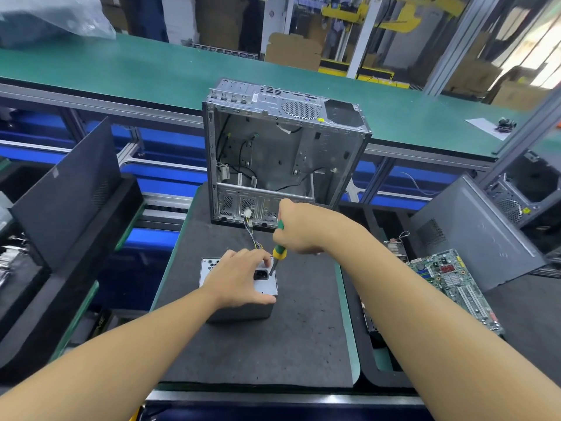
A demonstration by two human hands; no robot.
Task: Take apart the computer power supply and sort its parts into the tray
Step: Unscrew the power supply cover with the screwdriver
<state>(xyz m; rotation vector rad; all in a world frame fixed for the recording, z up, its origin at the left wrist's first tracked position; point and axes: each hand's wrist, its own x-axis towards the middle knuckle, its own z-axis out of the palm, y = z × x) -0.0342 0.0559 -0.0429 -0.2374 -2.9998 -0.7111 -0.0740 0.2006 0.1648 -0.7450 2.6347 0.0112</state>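
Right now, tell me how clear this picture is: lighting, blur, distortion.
Head view: even overhead light, soft shadows only. The power supply, left hand, right hand and screwdriver are sharp enough to read. The wide lens bends the green bench edge and stretches both forearms. The top right corner is washed out by bright light, and the far background is soft.

There is one view only, from a wide-angle camera on the person's head, which looks forward and down over both forearms to the dark work mat (303,329). It is near the mat and the two hands, while the green conveyor belt (121,68) and the shelves behind it are farther away. Straight lines bend toward the edges.
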